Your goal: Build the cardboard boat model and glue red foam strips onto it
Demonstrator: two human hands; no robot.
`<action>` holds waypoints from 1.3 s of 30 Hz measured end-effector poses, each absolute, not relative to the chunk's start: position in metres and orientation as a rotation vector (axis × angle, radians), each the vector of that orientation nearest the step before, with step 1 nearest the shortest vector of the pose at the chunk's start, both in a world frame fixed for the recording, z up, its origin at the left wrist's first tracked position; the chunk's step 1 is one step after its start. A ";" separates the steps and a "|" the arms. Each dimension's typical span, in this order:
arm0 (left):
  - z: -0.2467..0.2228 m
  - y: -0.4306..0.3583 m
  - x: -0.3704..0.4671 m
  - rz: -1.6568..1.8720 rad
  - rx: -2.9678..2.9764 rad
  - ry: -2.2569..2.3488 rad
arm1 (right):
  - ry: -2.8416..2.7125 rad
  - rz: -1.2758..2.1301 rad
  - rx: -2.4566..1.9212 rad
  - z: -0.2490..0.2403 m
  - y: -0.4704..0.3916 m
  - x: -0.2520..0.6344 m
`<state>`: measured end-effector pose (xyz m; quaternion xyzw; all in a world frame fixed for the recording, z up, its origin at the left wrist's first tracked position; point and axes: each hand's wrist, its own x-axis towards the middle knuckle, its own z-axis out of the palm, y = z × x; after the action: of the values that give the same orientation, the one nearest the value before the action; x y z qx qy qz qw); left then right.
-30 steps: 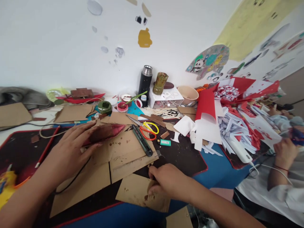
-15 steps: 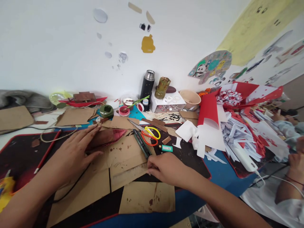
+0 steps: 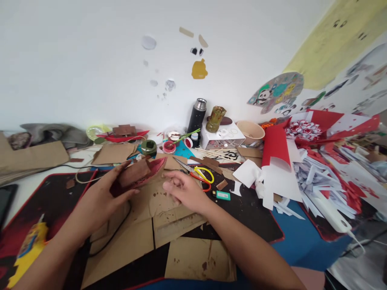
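My left hand (image 3: pixel 101 195) is closed around a small cardboard model boat (image 3: pixel 134 175) with a reddish-pink hull and a brown piece inside. The boat is tilted, its pointed end towards the right, just above the stained cardboard (image 3: pixel 169 211). Just right of the boat's tip is my right hand (image 3: pixel 186 191), its fingers loosely curled with a gap between thumb and index and nothing visible in them. Behind that hand lie scissors (image 3: pixel 205 175) with yellow and orange handles. A green lighter (image 3: pixel 222 195) lies to their right. No utility knife shows; my right hand covers its earlier place.
At the back stand a green paint jar (image 3: pixel 148 148), a pink paint jar (image 3: pixel 169 147) and a black thermos (image 3: pixel 198 114). Another red model boat (image 3: pixel 123 135) is farther left. Paper strips (image 3: pixel 320 177) and a glue gun (image 3: pixel 335 215) lie right. A yellow bottle (image 3: pixel 32 245) is at lower left.
My left hand has raised and tilted the boat. My right hand has moved from the utility knife's end up and left towards the boat. The camera view has shifted slightly left and up.
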<state>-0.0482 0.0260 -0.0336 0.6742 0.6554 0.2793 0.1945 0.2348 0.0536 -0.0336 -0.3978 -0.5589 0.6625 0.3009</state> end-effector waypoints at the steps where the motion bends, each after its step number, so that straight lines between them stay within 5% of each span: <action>1: -0.031 0.024 -0.047 0.802 1.845 1.842 | -1.445 1.786 -1.044 -0.034 0.057 0.232; 22: -0.022 0.016 -0.033 0.807 1.674 1.530 | -1.258 1.705 -0.921 -0.058 0.059 0.223; 39: -0.008 0.017 -0.035 0.920 1.636 1.793 | -1.295 1.802 -0.908 -0.057 0.050 0.223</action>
<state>-0.0351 0.0167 -0.0075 0.6070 0.6652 0.3412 0.2696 0.2229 0.0500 -0.0569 -0.3530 -0.5031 0.7002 0.3634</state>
